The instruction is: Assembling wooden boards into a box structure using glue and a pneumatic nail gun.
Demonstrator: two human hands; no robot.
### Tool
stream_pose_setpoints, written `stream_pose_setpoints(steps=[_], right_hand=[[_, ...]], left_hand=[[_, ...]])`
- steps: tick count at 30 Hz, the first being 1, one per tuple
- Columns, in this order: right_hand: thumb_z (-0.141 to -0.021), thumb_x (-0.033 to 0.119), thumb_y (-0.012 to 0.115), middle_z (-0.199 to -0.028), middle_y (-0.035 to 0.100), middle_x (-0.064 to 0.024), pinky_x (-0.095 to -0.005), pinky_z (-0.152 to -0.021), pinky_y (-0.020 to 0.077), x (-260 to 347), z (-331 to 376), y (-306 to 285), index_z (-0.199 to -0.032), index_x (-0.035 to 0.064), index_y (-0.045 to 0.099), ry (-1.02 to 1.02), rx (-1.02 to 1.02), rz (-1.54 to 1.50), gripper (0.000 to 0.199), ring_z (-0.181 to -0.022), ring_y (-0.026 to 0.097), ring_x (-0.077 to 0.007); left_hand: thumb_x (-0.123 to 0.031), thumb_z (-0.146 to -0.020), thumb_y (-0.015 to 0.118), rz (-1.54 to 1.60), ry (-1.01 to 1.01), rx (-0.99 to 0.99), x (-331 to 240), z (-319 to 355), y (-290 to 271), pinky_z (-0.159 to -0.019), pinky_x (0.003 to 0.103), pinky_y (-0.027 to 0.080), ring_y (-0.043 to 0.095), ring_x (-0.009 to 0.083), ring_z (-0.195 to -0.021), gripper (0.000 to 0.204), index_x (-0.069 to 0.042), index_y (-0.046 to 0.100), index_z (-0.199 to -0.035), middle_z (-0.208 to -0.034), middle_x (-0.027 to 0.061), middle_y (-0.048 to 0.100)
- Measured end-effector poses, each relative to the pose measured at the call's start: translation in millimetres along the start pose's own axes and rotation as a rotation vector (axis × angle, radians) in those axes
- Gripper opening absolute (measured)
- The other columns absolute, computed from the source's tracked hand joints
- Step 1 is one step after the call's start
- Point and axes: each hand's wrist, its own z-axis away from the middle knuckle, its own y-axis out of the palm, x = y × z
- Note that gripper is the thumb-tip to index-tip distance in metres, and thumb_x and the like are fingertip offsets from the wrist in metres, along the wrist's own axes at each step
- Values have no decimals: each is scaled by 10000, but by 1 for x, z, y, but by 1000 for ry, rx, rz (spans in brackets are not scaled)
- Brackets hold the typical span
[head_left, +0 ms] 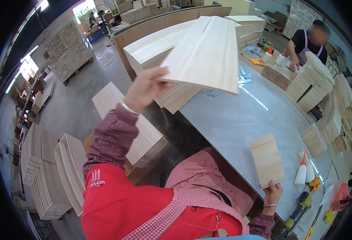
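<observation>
My left hand (147, 89) is closed on the near left corner of a large pale wooden board (208, 56). The board is tilted and raised above a tall stack of similar boards (152, 47). Low on the right, my right hand (273, 193) grips the near end of a small wooden panel (267, 158). This panel is over the grey worktable (224, 116); whether it touches the top I cannot tell. Several thin metal strips (245, 76) lie at the table's far end, partly behind the large board.
Glue bottles (301, 173) with red tips and a green power drill (302, 206) are on the table's right. Across it, a co-worker (310, 44) handles pieces beside stacked panels (312, 86). Boards (132, 132) are piled at my left, near wooden trays (70, 168).
</observation>
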Motion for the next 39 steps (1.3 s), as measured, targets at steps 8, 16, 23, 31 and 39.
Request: stream_pose_setpoints(steps=[8, 16, 23, 31, 39], right_hand=[[-852, 55, 634, -851, 643, -137, -287, -601, 568, 5, 18, -19, -976, -52, 581, -40, 4, 36, 172, -659, 640, -201], [-850, 62, 643, -863, 641, -140, -282, -617, 562, 7, 34, -22, -971, -48, 583, -22, -43, 55, 173, -669, 631, -192], [-850, 59, 644, -871, 641, -142, -272, -637, 559, -1, 30, -22, -979, -55, 582, -2, -15, 73, 183, -680, 632, -190], [-862, 46, 619, -886, 646, -137, -274, -627, 554, 0, 38, -26, -1020, -60, 572, -6, -26, 91, 196, -686, 643, -201], [-842, 41, 644, -893, 649, -152, -257, -658, 552, -1, 56, -37, -1019, -83, 584, -10, -81, 51, 224, -708, 635, -188]], left_hand=[[-34, -857, 603, 5, -110, 70, 90, -15, 16, -710, 240, 522, 619, 159, -815, 323, 60, 499, -1149, -1027, 146, 610], [11, -836, 606, 51, -143, 77, 124, -13, -5, -761, 248, 514, 626, 177, -855, 371, 49, 489, -1187, -1057, 165, 608], [17, -821, 622, 89, -190, 122, 138, -9, -11, -795, 250, 502, 613, 174, -871, 355, 38, 507, -1156, -1049, 153, 610], [14, -805, 631, 109, -251, 152, 153, -3, -4, -811, 276, 500, 610, 187, -879, 413, 48, 488, -1191, -1059, 159, 603], [14, -798, 624, 110, -288, 264, 176, -7, 16, -802, 278, 504, 607, 191, -876, 451, 58, 469, -1219, -1080, 170, 588]])
